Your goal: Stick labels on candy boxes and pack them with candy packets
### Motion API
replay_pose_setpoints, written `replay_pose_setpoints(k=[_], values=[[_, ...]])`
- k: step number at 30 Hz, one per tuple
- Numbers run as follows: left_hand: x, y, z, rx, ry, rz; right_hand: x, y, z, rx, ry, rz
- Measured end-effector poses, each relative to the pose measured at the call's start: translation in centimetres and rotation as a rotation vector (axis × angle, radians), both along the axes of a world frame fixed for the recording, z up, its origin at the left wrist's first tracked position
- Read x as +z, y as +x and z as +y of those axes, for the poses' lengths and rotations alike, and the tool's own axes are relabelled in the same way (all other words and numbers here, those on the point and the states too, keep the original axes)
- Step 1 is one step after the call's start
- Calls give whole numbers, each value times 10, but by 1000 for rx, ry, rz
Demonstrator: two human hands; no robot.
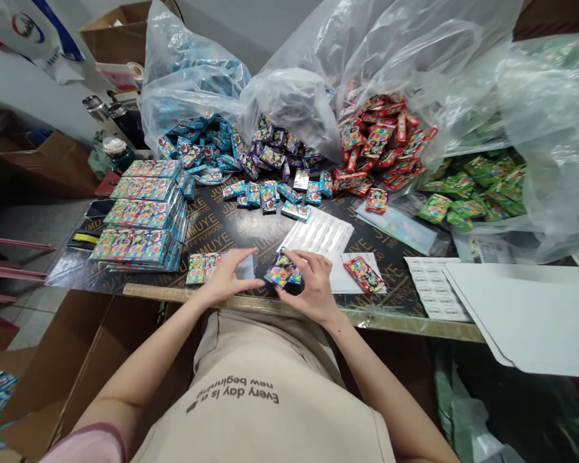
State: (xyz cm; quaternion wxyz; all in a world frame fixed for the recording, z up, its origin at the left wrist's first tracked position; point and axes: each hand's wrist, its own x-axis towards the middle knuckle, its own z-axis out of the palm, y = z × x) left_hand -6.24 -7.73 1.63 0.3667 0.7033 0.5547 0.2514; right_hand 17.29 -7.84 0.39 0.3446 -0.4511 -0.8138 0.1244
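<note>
The right hand [313,286] held a small purple packet [280,274] pinched between its fingertips at the near edge of the dark surface [222,225], just in front of the person's body. The left hand [226,280] lay just to the left of it, fingers bent loosely and thumb stretched toward the packet, its fingertips touching a clear plastic sleeve [247,265] that lay flat on the surface; whether it gripped the sleeve could not be told. Just left of that hand sat a green packet [201,267], and to the right of the right hand a red packet [364,274] rested on a white sheet [340,278].

Farther left stood a stack of filled display packs [142,215]. Along the far side, heaps spilled from clear plastic bags: blue packets [197,145] at the far left, purple packets [274,151] beside them, red packets [385,141] farther right, and green packets [477,183] at the far right. Loose blue packets [270,195] lay scattered in the middle of the surface. A large white board [525,315] overhung the near right edge.
</note>
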Motion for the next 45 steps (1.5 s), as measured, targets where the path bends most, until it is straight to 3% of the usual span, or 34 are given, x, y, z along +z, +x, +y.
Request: replay_pose_setpoints(k=[2, 5, 8, 11, 16, 21, 24, 30, 39, 45], values=[[-5, -27, 5, -63, 151, 425, -6, 5, 3, -46, -12, -47], [-17, -52, 8, -162, 167, 646, -15, 6, 7, -27, -52, -121], [-22, -54, 4, -186, 238, 591, -17, 1, 9, -57, -76, -148], [-18, -46, -3, -180, 302, 500, -11, -3, 9, -26, -108, -82], [-10, -41, -8, -179, 285, 396, 8, 0, 5, 133, -184, 87], [-8, -38, -11, -218, 278, 335, 19, 8, 7, 106, -226, 187], [-6, -33, -13, -203, 292, 283, 20, 9, 6, 163, -266, 214], [-8, -30, -14, -176, 285, 216, 21, 8, -2, 279, -180, 122], [-10, -29, -12, -204, 292, 170, 26, 6, -9, 248, -37, 179], [-11, -25, -12, -265, 269, 172, 20, 10, -4, 332, -208, 244]])
